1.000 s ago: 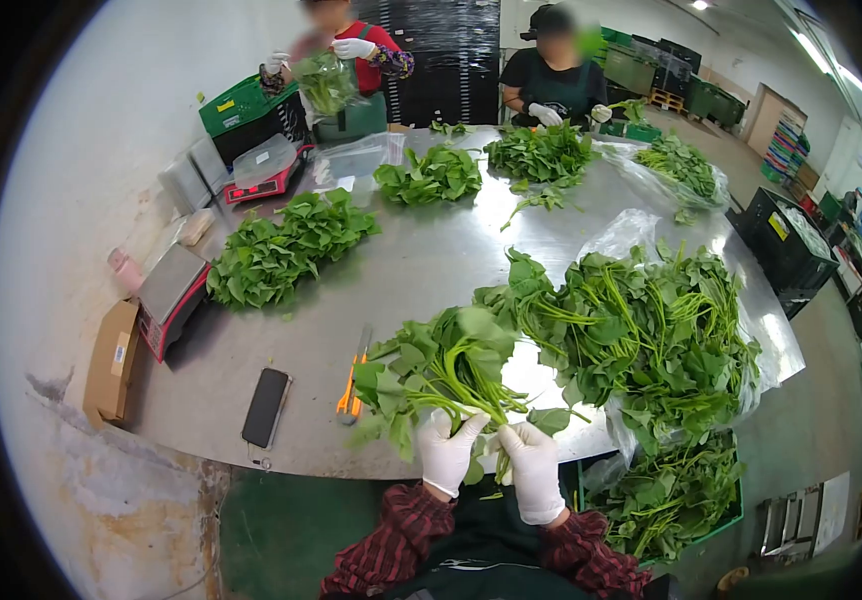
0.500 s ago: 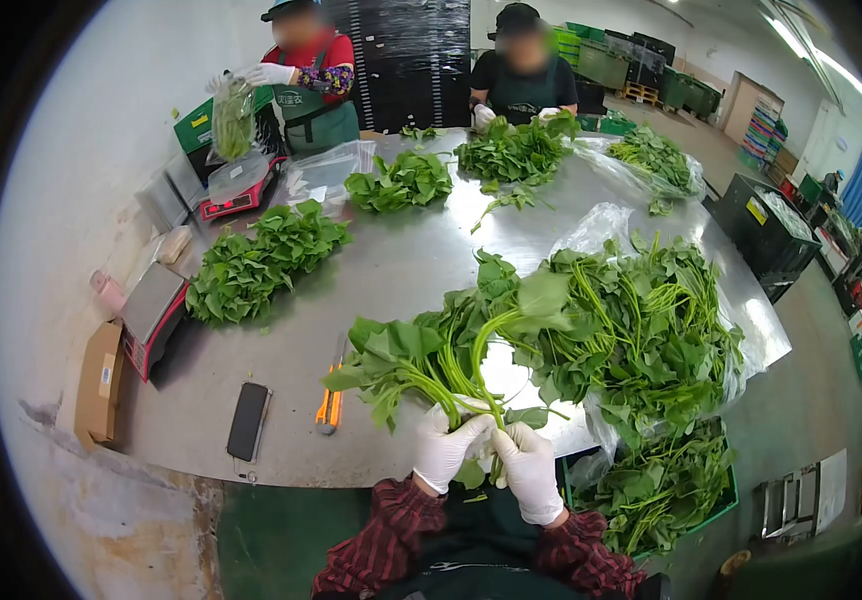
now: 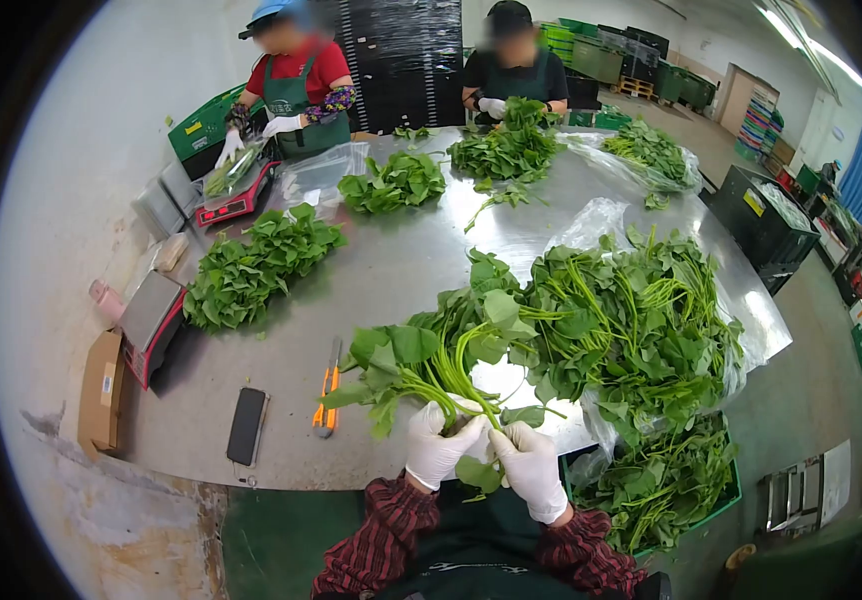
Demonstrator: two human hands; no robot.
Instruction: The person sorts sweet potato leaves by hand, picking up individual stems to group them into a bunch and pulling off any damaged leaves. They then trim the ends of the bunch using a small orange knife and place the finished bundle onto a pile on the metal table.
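Note:
My left hand (image 3: 438, 447) and my right hand (image 3: 531, 465), both in white gloves, grip the stem ends of a bunch of leafy greens (image 3: 429, 358) at the near edge of the steel table (image 3: 391, 270). The bunch fans up and to the left over the table. A large heap of the same greens (image 3: 631, 320) lies on clear plastic just right of the bunch. An orange-handled knife (image 3: 327, 400) rests on the table left of my left hand.
A black phone (image 3: 248, 425) lies near the front edge. Two red scales (image 3: 151, 318) (image 3: 241, 198), a cardboard box (image 3: 103, 390) and more piles of greens (image 3: 251, 265) occupy the left side. Two people work at the far end. A green crate of greens (image 3: 666, 485) sits below right.
The bunch in my hands has tilted and its top leaf has come down. The far-left person has lowered a bag of greens onto the scale.

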